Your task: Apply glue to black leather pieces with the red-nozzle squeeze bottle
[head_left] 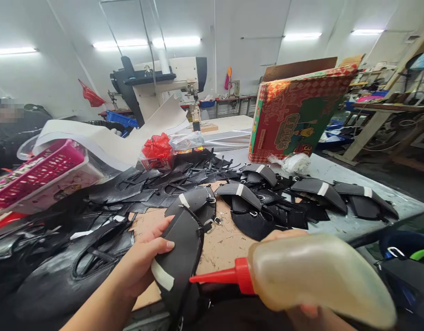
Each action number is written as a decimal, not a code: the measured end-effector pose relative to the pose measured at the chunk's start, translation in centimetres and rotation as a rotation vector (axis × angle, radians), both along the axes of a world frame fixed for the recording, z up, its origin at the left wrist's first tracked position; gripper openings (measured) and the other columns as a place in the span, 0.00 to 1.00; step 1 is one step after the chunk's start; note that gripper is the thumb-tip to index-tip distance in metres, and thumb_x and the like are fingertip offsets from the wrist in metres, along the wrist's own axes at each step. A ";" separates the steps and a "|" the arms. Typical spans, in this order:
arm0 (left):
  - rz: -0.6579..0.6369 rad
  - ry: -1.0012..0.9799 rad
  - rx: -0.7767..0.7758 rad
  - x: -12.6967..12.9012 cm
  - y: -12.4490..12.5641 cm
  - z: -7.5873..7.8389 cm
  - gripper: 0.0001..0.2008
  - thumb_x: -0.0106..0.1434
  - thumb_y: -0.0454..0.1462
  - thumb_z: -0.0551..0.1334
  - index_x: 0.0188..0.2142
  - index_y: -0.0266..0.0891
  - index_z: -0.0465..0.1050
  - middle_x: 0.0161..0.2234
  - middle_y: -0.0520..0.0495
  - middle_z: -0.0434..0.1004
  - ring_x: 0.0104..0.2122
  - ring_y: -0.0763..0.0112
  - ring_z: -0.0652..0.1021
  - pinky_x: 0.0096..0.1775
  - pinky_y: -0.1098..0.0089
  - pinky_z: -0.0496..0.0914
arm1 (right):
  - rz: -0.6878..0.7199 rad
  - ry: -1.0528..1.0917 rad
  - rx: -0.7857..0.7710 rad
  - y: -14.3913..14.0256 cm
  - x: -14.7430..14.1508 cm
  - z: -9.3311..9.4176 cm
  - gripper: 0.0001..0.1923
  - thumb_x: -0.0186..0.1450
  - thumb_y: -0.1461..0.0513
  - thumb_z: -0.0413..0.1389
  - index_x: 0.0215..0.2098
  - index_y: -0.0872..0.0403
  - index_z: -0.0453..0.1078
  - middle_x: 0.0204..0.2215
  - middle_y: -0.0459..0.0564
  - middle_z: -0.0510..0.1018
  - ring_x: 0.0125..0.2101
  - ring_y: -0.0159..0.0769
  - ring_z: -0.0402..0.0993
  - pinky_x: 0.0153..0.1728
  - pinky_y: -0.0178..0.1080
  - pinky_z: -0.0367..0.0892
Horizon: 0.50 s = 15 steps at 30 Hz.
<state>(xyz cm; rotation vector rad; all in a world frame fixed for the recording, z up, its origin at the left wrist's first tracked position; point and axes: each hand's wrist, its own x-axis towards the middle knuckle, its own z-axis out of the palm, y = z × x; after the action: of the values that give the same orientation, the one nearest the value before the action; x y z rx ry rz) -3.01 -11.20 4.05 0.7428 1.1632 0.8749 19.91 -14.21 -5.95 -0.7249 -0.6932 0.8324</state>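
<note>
My left hand [143, 257] grips a black leather piece [180, 246] by its left edge, thumb on top. A strip of pale tape [163, 276] crosses that piece, and a metal ring shows near its upper corner. My right hand [284, 234] is wrapped round a glue bottle [318, 271], a soft translucent yellowish one lying on its side in the air. Its red nozzle [215, 276] points left, with the tip at the right edge of the leather piece. The bottle hides most of my right hand.
Similar black pieces with pale tape [239, 191] lie on cardboard [219, 248] and to the right. Black strapped parts [105, 257] are heaped at left, near a pink basket [53, 161]. Behind stand a printed carton [295, 115] and a sewing machine [163, 82]. A person sits far left.
</note>
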 end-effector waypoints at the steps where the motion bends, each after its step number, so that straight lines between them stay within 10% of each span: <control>1: 0.022 0.008 0.020 0.2 0.2 0.1 0.28 0.42 0.31 0.66 0.46 0.39 0.70 0.28 0.49 0.79 0.20 0.71 0.76 0.21 0.75 0.69 | -0.013 0.090 0.015 0.3 -0.3 1.1 0.35 0.30 0.40 0.67 0.33 0.45 0.70 0.25 0.42 0.74 0.22 0.37 0.71 0.19 0.38 0.71; 9: 0.240 0.068 0.091 3.3 2.8 0.2 0.11 0.50 0.29 0.65 0.35 0.37 0.72 0.28 0.51 0.78 0.23 0.75 0.76 0.25 0.77 0.70 | -0.166 0.663 -0.104 2.9 8.0 3.0 0.30 0.37 0.46 0.69 0.32 0.55 0.70 0.22 0.43 0.74 0.15 0.22 0.62 0.12 0.24 0.62; 15: -0.018 -0.042 0.192 11.6 8.2 -2.3 0.04 0.53 0.31 0.63 0.31 0.35 0.72 0.23 0.49 0.76 0.22 0.75 0.74 0.27 0.74 0.67 | -0.221 0.663 -0.057 2.2 10.7 2.2 0.30 0.42 0.45 0.67 0.31 0.59 0.71 0.22 0.47 0.74 0.15 0.21 0.61 0.12 0.23 0.61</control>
<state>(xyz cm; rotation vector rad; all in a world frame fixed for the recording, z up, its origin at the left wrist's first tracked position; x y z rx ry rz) 8.61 -3.04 1.74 0.8854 1.0430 0.9922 30.62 -12.05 -3.76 -0.5161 0.0056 0.8250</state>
